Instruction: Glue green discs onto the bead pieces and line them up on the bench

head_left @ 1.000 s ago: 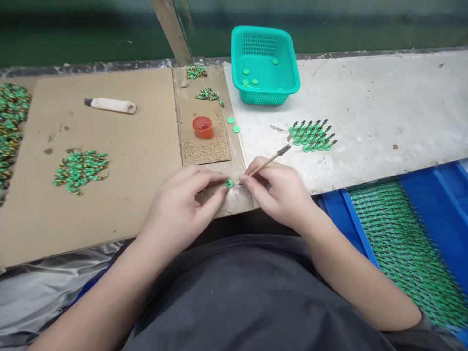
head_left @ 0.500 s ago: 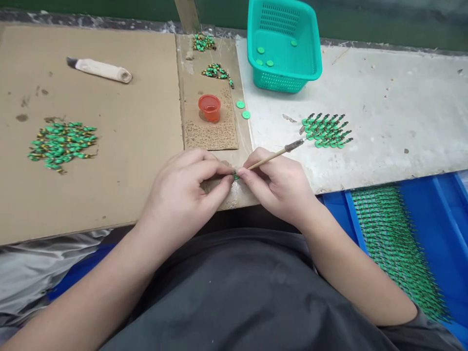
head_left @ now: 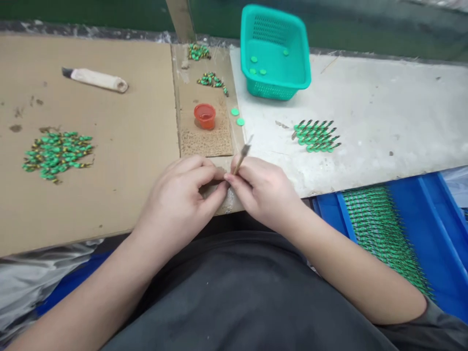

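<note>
My left hand [head_left: 179, 200] and my right hand [head_left: 261, 192] meet fingertip to fingertip at the near edge of the bench. The right hand grips a thin wooden brush [head_left: 241, 155] that points up and away, its dark tip blurred. The left fingers pinch something small against the right fingertips; it is hidden between them. A small orange cup [head_left: 204, 115] stands on a speckled card just beyond my hands. Two loose green discs [head_left: 237, 117] lie to the cup's right.
A teal basket [head_left: 288, 83] with a few green discs stands at the back. Rows of green pieces [head_left: 316, 135] lie on the white surface [head_left: 383, 112]. A heap of green-and-gold pieces [head_left: 56, 153] and a wrapped tool [head_left: 95, 79] rest on cardboard [head_left: 109, 161]. A blue tray [head_left: 427, 214] holds many green pieces.
The brush has swung from pointing right to pointing nearly straight up. The small green disc seen between my fingertips is now covered by them. The view shifted slightly.
</note>
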Available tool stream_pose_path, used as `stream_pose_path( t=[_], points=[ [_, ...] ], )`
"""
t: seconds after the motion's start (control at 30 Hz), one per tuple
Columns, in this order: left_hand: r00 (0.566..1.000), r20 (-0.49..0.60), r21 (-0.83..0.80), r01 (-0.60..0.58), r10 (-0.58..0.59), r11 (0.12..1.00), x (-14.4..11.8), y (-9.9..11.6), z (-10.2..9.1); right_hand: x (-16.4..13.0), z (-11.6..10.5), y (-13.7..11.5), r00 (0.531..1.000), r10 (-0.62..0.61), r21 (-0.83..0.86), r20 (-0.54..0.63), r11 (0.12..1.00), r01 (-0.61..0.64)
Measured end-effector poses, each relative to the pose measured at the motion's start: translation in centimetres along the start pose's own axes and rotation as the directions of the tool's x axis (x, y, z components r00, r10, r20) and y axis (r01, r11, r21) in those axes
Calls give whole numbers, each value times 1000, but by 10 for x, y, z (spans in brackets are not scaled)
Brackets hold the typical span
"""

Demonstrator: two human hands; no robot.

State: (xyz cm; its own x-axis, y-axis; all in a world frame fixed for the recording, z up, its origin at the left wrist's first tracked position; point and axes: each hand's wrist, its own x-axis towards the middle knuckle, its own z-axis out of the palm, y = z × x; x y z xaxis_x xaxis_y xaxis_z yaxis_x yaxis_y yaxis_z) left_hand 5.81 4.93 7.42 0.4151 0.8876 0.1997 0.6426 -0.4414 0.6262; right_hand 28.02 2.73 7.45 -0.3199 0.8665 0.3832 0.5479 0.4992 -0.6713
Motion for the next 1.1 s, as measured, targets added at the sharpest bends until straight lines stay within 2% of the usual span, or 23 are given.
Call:
stream_pose_path(
  t=[0.17,0.23,0.3,0.37,0.47,0.6,0.7,0.8,1.1],
  points=[
    [996,-4,40,-92,92,995,3,-7,-3,-11,2,-2,993,95,-27,-72,995,-98],
    [991,-33,84,-130,133,988,4,-11,-2,-27,-3,-4,975,124,6,-186,992,-125],
    [985,-63,110,-155,162,982,9,-10,-2,-50,-12,-9,933,143,52,-329,990,-133],
    [985,-29,80,-170,173,982,20,-2,-1,-73,-21,-14,895,170,114,-413,984,-135],
    [984,110,-17,-138,139,990,54,26,12,-96,-35,-17,839,259,185,-479,964,-192],
    [968,200,-32,-147,151,989,110,67,52,-106,-48,-9,801,298,217,-520,953,-213],
    [968,210,-8,-137,136,990,132,83,78,-109,-53,-4,792,299,229,-533,952,-205],
    [978,190,19,-90,84,996,134,88,87,-113,-54,0,784,310,247,-538,947,-206],
    [985,171,117,-6,-14,993,128,105,93,-119,-57,14,782,349,286,-517,931,-226]
  ],
)
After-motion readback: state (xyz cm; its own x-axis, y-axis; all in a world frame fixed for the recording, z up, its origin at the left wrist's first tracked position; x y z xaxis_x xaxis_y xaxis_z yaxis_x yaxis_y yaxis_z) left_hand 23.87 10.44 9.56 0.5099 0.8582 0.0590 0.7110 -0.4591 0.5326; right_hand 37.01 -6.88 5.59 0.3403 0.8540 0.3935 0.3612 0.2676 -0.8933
